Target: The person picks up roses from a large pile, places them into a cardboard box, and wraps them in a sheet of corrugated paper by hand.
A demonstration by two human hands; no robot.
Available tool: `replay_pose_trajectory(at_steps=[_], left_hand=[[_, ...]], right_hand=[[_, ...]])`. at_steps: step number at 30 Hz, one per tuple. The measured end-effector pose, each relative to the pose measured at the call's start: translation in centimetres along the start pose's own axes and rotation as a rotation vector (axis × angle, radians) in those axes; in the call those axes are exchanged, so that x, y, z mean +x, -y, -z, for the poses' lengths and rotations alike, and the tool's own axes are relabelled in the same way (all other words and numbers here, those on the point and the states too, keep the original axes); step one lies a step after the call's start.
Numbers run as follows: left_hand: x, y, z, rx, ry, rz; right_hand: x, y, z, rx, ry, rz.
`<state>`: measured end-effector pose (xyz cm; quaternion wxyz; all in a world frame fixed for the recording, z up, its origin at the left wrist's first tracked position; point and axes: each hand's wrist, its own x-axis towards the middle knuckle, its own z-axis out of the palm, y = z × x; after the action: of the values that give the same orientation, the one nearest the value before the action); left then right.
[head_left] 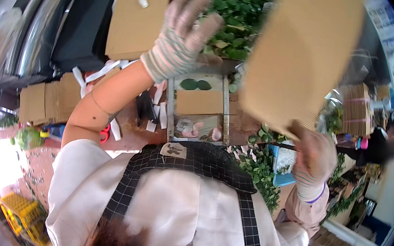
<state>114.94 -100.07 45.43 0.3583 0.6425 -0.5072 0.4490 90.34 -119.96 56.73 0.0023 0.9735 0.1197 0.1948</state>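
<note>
My left hand (185, 34), in a pale knitted glove, is raised with its fingers apart over a heap of green artificial leaves (234, 13) and holds nothing. On the right my gloved right hand (312, 160) grips the lower edge of a large tan corrugated cardboard sheet (300, 57), which is lifted up and tilted. Below both hands lies a small wooden frame (199, 106) with pink and green bits inside it. My white top and black checked apron (202, 161) fill the lower middle.
Flattened cardboard (137, 10) lies at the upper left, and folded boxes (48, 98) at the left. Red scissors (104, 134) and white paper strips lie near my left elbow. More green foliage (263, 166) and a blue tray sit at the right. A yellow crate (23, 214) stands at the lower left.
</note>
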Motion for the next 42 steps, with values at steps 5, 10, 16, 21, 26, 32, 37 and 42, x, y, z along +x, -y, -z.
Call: replay_pose_trajectory(at_steps=[5, 10, 16, 21, 26, 32, 37, 42], left_hand=[[-4.1, 0.6, 2.4, 0.022, 0.469, -0.257], [-18.8, -3.6, 1.2, -0.353, 0.974, 0.146], [-22.2, -5.4, 0.3, -0.494, 1.055, 0.402], [-20.1, -5.1, 0.7, -0.665, 1.093, 0.534], [-20.4, -4.7, 1.6, -0.848, 1.137, 0.708], [-18.7, -4.0, 1.5, -0.979, 1.155, 0.887], [-19.0, -4.7, 1.9, -0.846, 1.107, 0.74], [-20.0, -5.0, 1.1, -0.893, 1.104, 0.778]], right_hand=[[5.2, 0.7, -6.8, 0.385, 0.574, 0.305], [8.1, -1.5, -16.9, 1.278, 0.992, 0.482], [4.0, -2.4, -29.1, 0.741, 0.609, 0.435], [-3.7, -14.3, -26.9, 0.023, 0.868, 0.048], [2.9, -11.8, -17.9, 1.383, 0.741, -0.454], [4.8, -6.7, -27.8, 1.074, 0.955, 0.266], [-2.2, -12.0, -30.8, 0.243, 0.736, 0.215], [-4.0, -10.5, -28.5, 1.405, 0.27, -1.158]])
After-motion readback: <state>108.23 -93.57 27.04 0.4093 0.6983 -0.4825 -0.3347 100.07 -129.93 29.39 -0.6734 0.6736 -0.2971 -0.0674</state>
